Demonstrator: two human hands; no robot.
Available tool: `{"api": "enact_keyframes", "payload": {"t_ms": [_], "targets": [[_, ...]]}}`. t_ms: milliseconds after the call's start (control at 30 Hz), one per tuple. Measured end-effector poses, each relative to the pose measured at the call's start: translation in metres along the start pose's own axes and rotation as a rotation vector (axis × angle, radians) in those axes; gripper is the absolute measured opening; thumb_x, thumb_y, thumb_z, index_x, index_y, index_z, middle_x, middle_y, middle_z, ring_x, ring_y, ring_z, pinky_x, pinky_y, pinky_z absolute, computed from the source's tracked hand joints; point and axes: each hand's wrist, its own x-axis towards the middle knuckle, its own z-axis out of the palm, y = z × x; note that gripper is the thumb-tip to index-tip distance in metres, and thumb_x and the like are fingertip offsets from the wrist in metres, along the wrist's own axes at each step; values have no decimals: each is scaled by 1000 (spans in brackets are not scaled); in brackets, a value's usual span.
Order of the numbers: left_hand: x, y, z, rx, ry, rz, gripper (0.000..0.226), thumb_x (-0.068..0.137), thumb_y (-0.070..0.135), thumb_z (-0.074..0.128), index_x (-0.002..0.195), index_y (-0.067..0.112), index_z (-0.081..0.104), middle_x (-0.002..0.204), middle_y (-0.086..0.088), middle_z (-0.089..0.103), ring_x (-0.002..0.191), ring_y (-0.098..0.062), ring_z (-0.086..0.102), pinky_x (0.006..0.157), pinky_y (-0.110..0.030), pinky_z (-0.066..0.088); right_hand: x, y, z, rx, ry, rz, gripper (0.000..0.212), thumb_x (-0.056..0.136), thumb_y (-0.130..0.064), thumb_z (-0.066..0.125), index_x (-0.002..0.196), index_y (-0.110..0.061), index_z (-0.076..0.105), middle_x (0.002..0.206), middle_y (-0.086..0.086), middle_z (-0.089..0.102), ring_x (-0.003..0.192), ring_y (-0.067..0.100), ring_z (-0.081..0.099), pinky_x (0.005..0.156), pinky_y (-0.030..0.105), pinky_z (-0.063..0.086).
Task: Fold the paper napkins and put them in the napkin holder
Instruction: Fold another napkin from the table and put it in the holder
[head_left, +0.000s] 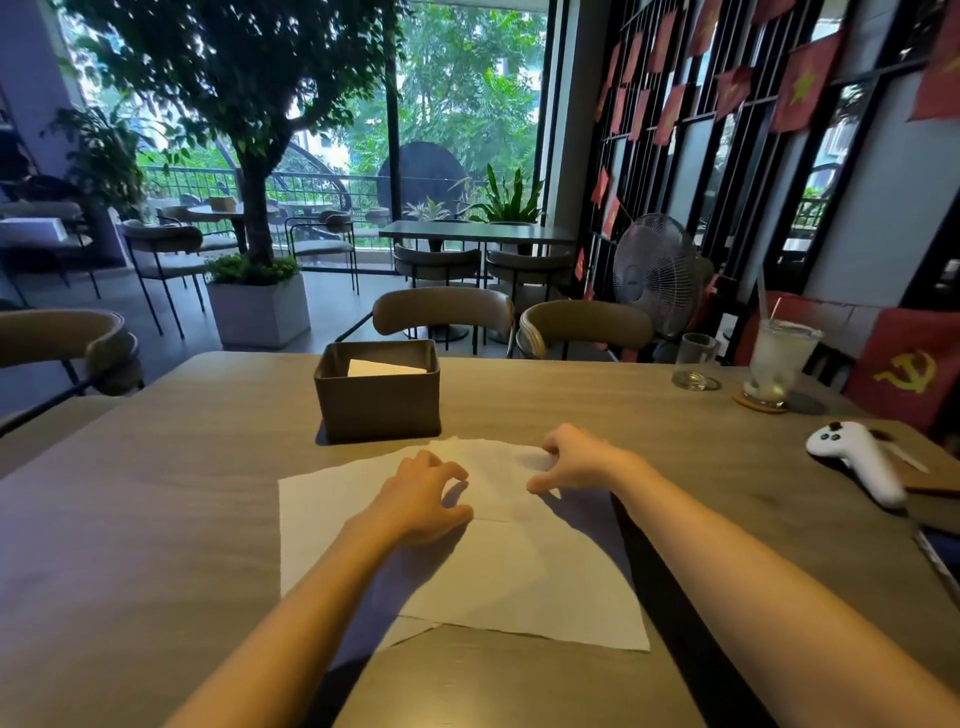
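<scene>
White paper napkins (332, 512) are pinned flat by the left hand (423, 496), fingers curled and spread; just beyond them stands the dark square napkin holder (377, 400). The right hand (569, 460) pinches the top sheet's far edge; folding seemingly comes next.

Desk (571, 400): pale brown with wood-grain streaks. Paper napkins (519, 571): plain white, unpatterned. Napkin holder (377, 400): dark brown, a white napkin (382, 369) showing inside. Controller (857, 462): white with dark buttons. Flag (904, 374) at the right: red with a yellow hammer and sickle. Hanging flags (805, 85): red with yellow stars.
</scene>
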Motion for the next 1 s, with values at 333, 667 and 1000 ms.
{"api": "enact_keyframes", "payload": {"t_ms": [333, 667, 1000], "targets": [[-1, 15, 9, -319, 202, 19, 90, 78, 37, 71, 147, 29, 14, 151, -7, 14, 138, -28, 20, 112, -42, 26, -26, 0, -36, 258, 135, -164, 15, 82, -24, 72, 81, -12, 63, 76, 4, 54, 69, 13, 52, 62, 24, 43], [2, 27, -10, -1435, 243, -315, 55, 77, 42, 69, 122, 14, 53, 119, -11, 57, 108, -30, 52, 89, -48, 47, -75, -15, -129, 468, 398, -347, 14, 82, -12, 74, 73, -8, 64, 64, -3, 56, 55, 0, 50, 52, 10, 41], [-7, 73, 2, -2056, 2, -140, 44, 77, 34, 65, 116, 15, 57, 114, -15, 66, 107, -33, 61, 88, -49, 51, -63, -19, -132, 992, 598, -361, 14, 82, -7, 72, 93, 1, 68, 76, 6, 67, 60, 11, 62, 59, 25, 53]]}}
